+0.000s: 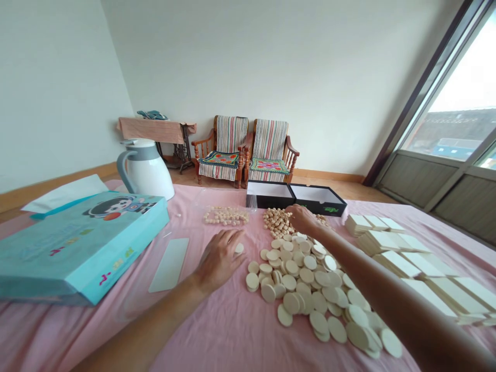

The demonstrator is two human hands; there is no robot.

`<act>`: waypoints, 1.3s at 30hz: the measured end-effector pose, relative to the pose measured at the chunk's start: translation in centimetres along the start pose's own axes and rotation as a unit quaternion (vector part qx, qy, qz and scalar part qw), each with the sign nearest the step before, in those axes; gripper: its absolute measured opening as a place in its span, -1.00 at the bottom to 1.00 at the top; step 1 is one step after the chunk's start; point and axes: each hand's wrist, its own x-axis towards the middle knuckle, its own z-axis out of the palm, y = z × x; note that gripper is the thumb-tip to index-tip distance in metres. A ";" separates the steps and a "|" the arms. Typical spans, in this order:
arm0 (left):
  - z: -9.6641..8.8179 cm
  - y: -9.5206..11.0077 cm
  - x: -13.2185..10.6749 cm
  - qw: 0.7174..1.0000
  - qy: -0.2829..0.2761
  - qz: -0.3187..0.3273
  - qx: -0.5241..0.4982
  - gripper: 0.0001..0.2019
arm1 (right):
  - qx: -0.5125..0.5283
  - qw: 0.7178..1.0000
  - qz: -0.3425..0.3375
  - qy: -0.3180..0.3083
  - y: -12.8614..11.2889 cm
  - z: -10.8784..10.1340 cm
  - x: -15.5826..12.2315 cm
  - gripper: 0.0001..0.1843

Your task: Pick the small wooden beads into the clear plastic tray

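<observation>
My left hand [220,258] lies palm down on the pink cloth [217,330], fingers stretched over one pale round disc [239,248]. My right hand [301,218] reaches far forward into a heap of small tan wooden beads [276,222], fingers curled down among them; what they hold is hidden. A broad spread of pale round wooden discs [313,289] lies between the two arms. A second small patch of beads [226,215] sits further left.
A turquoise gift bag [77,243] lies flat at left, a white jug [145,168] behind it. A pale flat strip [170,263] lies near my left hand. An open black box [296,197] stands at the back. Stacked pale rectangular blocks [411,263] fill the right.
</observation>
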 end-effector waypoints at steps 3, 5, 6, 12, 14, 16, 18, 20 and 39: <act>-0.7 1.6 -0.1 0.999 0.029 0.036 0.015 -0.73 | -0.022 0.999 0.018 -0.014 -0.3 0.9 2.1 -0.65; -1.0 2.7 -0.4 0.997 0.004 0.073 0.024 -0.80 | -0.027 0.999 0.033 -0.015 -0.3 1.6 2.8 -0.72; -1.0 3.3 -0.6 0.995 -0.018 0.090 0.027 -0.77 | -0.028 0.999 0.042 -0.015 -0.1 2.0 3.0 -0.74; -0.4 5.0 -1.5 0.984 -0.140 0.109 0.002 -0.79 | -0.010 0.997 0.069 0.014 0.7 2.9 3.0 -0.75; -0.3 5.0 -1.5 0.984 -0.158 0.086 0.001 -0.81 | 0.004 0.997 0.069 0.035 0.6 2.5 3.3 -0.73; -0.2 4.9 -1.5 0.982 -0.179 0.061 -0.003 -0.81 | 0.021 0.997 0.055 0.054 0.0 1.6 3.8 -0.70; -0.3 4.7 -1.5 0.980 -0.197 0.037 -0.012 -0.82 | 0.053 0.996 0.026 0.073 -1.1 0.5 4.6 -0.69; -0.3 4.6 -1.4 0.978 -0.208 0.018 -0.019 -0.85 | 0.117 0.988 -0.011 0.104 -2.8 -0.4 5.4 -0.72; 0.0 4.4 -1.5 0.976 -0.217 -0.009 0.014 -0.86 | -0.017 0.999 0.021 -0.039 -1.2 1.1 3.9 -0.73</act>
